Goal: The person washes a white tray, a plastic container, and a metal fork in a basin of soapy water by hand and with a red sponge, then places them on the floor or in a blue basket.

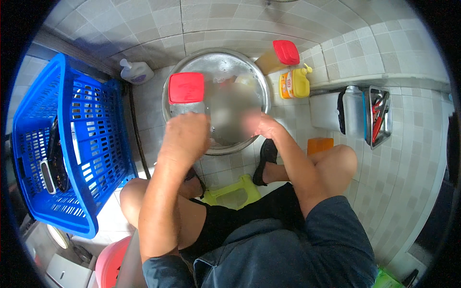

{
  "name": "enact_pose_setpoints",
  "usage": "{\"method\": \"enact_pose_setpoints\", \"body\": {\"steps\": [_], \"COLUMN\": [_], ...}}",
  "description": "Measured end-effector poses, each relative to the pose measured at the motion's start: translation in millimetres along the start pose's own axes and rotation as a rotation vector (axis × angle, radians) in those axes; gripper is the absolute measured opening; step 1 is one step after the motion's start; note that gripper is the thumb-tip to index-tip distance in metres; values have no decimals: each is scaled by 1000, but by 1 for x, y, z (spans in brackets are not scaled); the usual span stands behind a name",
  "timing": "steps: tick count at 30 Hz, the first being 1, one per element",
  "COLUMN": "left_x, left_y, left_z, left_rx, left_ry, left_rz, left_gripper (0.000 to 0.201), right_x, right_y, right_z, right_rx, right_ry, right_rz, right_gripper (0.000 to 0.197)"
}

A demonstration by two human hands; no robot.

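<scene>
Between my feet stands a large round steel basin [169, 113] with sudsy liquid in it. My left hand [186, 137] is closed over its near left side; whatever the fingers hold is hidden. Just beyond that hand, above the basin's left part, shows a square red lid [186, 88] with a clear part below it. I cannot tell whether my hand touches it. My right hand [264, 126] is at the basin's near right rim, its fingers smeared by blur. The basin's middle is blurred too; pale and reddish shapes [242, 80] show at the far side.
A blue basket [91, 139] holding dark items stands at left, beside a white pump bottle [136, 72]. Right of the basin are a red-lidded container [276, 57] and yellow bottle [295, 82]. A green stool [233, 191] is beneath me; a metal tray [377, 117] holds red-handled tools.
</scene>
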State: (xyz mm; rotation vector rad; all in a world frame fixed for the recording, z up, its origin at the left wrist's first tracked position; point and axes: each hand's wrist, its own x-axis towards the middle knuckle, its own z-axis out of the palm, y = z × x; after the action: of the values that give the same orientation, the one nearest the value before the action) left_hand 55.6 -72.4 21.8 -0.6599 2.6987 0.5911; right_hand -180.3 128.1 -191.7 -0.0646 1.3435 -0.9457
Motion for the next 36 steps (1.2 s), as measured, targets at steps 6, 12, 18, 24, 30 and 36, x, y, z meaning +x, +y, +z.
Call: {"method": "enact_pose_setpoints", "body": {"steps": [6,12,18,24,30,36], "left_x": [-5,-12,-8,-1,10,5], "left_y": [-2,-1,-3,-4,-2,-15], "left_z": [-27,-35,-38,-43,-45,-45], "left_rx": [-75,-107,-108,-87,-133,-123], "left_ry": [173,230,204,138,117,93], "left_rz": [-99,-96,-138,-189,-167,-204], "left_gripper": [19,23,23,22,19,19], "right_x": [-67,-36,29,64,129,130], "right_y": [-16,-19,-15,2,-33,-45], "right_z": [-25,-7,7,8,-1,63], "right_rx": [97,51,-331,-38,-409,-1452], "right_ry": [-51,-87,253,174,202,334], "right_rz": [-73,-173,-146,-228,-268,-322], "right_gripper": [36,31,21,13,14,21]}}
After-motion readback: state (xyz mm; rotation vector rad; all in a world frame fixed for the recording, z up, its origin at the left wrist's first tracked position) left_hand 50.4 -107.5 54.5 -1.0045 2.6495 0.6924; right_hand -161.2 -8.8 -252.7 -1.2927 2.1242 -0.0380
